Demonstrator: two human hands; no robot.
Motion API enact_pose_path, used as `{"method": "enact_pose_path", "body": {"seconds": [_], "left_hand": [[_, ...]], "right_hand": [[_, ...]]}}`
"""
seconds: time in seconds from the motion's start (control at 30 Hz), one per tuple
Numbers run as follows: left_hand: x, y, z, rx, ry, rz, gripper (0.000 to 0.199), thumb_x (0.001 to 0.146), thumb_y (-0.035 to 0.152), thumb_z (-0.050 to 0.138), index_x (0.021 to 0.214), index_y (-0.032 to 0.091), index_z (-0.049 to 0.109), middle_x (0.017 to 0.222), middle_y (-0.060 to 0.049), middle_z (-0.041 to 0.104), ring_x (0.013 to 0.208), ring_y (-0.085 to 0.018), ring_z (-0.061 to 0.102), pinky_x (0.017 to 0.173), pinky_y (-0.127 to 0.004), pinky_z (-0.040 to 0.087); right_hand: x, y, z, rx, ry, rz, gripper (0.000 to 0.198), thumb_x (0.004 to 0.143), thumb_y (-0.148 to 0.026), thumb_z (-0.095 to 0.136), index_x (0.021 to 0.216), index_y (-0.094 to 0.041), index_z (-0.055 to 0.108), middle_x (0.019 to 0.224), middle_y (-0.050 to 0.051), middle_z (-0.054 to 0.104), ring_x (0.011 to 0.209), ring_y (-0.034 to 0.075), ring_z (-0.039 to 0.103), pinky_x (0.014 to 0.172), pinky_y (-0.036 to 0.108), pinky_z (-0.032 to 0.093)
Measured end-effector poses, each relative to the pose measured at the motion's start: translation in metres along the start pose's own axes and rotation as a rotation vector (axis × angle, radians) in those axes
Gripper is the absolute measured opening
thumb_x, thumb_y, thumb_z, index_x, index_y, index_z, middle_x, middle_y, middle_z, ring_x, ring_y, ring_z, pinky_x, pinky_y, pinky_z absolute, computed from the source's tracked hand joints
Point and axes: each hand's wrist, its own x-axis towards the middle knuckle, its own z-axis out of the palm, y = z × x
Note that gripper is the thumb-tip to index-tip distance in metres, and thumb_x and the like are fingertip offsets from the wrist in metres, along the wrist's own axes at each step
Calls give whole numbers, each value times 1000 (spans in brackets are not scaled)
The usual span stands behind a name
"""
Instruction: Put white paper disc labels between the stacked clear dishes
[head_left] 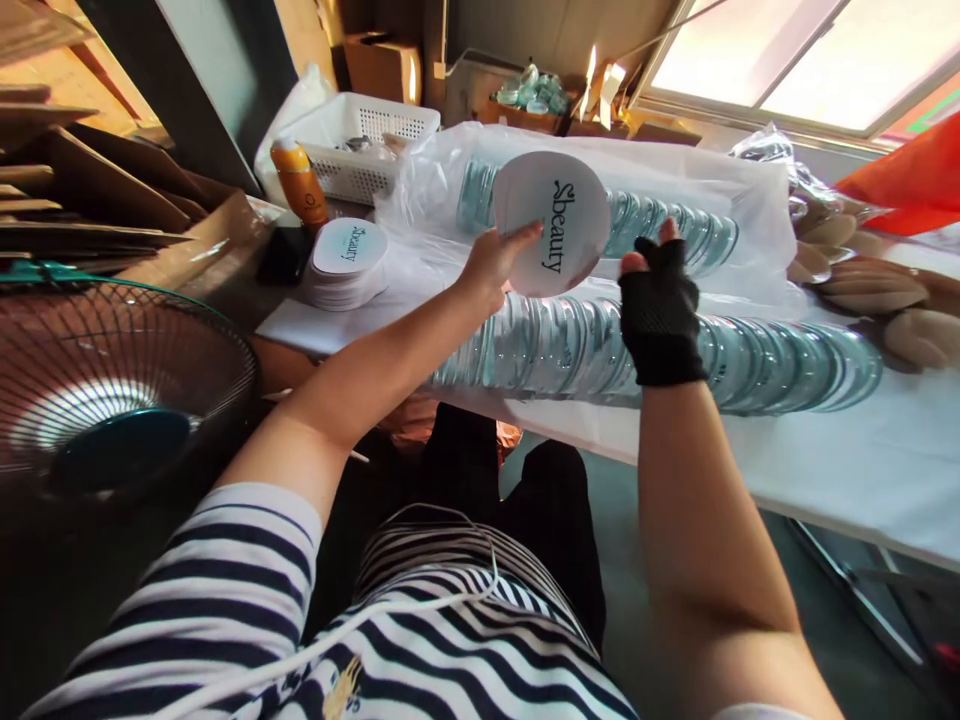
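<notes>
My left hand (pixel 499 262) grips a round white card (pixel 577 225) printed "Sbeauty", thumb on its face; whether more cards lie behind it I cannot tell. To its right is my right hand (pixel 661 310) in a black fingerless glove, thumb and a finger apart, with nothing visible between them. It hovers over or rests on a long row of clear round plastic lids or dishes (pixel 780 360) standing on edge; contact is unclear. Behind the card lies a second such row (pixel 697 235) on a plastic sheet. A stack of matching round cards (pixel 349 255) sits at the left.
White-covered table (pixel 847 470). An orange bottle (pixel 298 182) and a white basket (pixel 337 165) stand at the back left. A fan (pixel 120 390) and folded cardboard (pixel 112 190) are on the left. Brown rounded pieces (pixel 870 285) lie at the right.
</notes>
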Motion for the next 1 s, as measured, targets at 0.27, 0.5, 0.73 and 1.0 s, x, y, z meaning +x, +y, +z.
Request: {"method": "enact_pose_path", "body": {"seconds": [0.27, 0.5, 0.73, 1.0], "left_hand": [[-12, 7, 9, -19, 66, 36, 4, 86, 21, 65, 84, 17, 65, 91, -6, 76, 116, -30, 65, 101, -46, 52], [0, 41, -42, 49, -140, 50, 11, 87, 20, 65, 97, 17, 67, 98, -5, 76, 119, -27, 63, 106, -47, 47], [12, 26, -63, 178, -233, 13, 26, 77, 27, 76, 100, 18, 67, 99, -4, 77, 111, -26, 66, 100, -46, 49], [18, 20, -66, 289, -217, 88, 34, 78, 38, 73, 105, 17, 67, 110, -9, 74, 119, -30, 63, 98, -49, 50]], "right_hand": [[6, -65, 23, 111, 159, -97, 60, 94, -28, 31, 150, -8, 35, 145, 19, 49, 135, 27, 48, 108, 43, 43], [-77, -37, -60, -101, 178, 55, 50, 92, -46, 43, 135, -22, 52, 107, 16, 69, 88, 31, 68, 69, 44, 56], [-121, -65, -33, -229, -293, 39, 53, 93, -34, 44, 145, -23, 46, 72, 7, 68, 50, 21, 59, 49, 30, 41], [-89, -63, 5, -82, -310, 153, 32, 93, -35, 44, 112, -16, 60, 78, 9, 69, 61, 19, 61, 55, 25, 34]]}}
